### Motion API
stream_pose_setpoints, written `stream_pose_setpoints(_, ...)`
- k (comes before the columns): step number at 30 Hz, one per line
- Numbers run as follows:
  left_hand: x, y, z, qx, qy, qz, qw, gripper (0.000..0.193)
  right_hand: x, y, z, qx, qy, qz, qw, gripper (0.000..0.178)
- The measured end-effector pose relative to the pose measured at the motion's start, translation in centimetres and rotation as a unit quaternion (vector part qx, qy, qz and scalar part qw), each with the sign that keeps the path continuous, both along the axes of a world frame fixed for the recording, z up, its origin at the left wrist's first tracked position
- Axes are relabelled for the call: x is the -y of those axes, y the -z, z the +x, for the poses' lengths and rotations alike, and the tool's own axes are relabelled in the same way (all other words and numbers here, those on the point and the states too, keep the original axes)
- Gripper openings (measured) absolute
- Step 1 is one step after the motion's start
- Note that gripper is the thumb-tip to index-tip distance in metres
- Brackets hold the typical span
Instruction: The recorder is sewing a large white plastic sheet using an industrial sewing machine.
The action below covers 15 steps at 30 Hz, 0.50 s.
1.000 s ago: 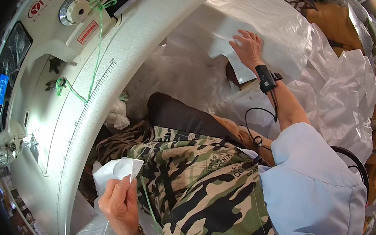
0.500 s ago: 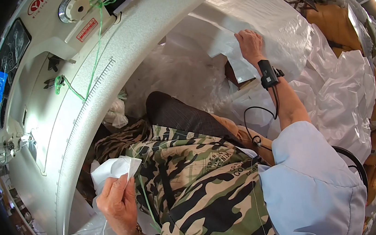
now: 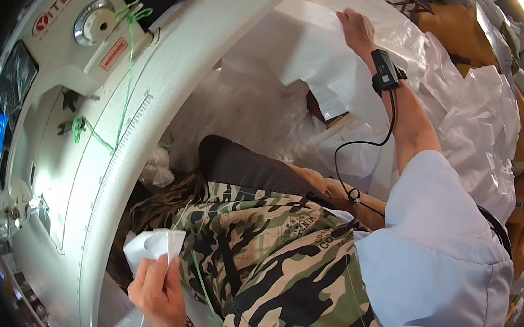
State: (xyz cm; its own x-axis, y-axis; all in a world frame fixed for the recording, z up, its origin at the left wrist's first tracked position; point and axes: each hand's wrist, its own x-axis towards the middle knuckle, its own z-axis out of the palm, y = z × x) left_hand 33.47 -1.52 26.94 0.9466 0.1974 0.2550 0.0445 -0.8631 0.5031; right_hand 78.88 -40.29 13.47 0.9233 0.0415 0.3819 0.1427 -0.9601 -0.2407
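Left hand (image 3: 157,292) pinched a small white cloth piece (image 3: 152,247) near the lap | right hand (image 3: 356,27) gripped the big white sheet (image 3: 321,60) up high, likely to pull it over | sewing machine (image 3: 76,120) sat beside.

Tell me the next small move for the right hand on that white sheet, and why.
Probably draw the white sheet back toward the body. The right hand lies at its far edge with the arm stretched out, while the left hand holds a small folded white piece beside the sewing machine.
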Motion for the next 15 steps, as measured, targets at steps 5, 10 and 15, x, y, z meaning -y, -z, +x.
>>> stream_pose_setpoints(5, 0.5, -0.8, -1.0, -0.05, 0.105, 0.005, 0.993, 0.027, -5.0, -1.3, -4.4, -0.066, -0.194, 0.081, 0.975, 0.032)
stream_pose_setpoints(10, 0.3, 0.1, -1.0, -0.089, 0.206, -0.118, 0.967, 0.025, -12.2, -1.2, -15.0, -0.335, -0.415, 0.254, 0.807, 0.03)
stream_pose_setpoints(15, 1.9, 2.7, 0.9, -0.134, 0.109, -0.153, 0.973, 0.064, -16.8, -7.0, -25.4, -0.628, -0.518, 0.279, 0.509, 0.029)
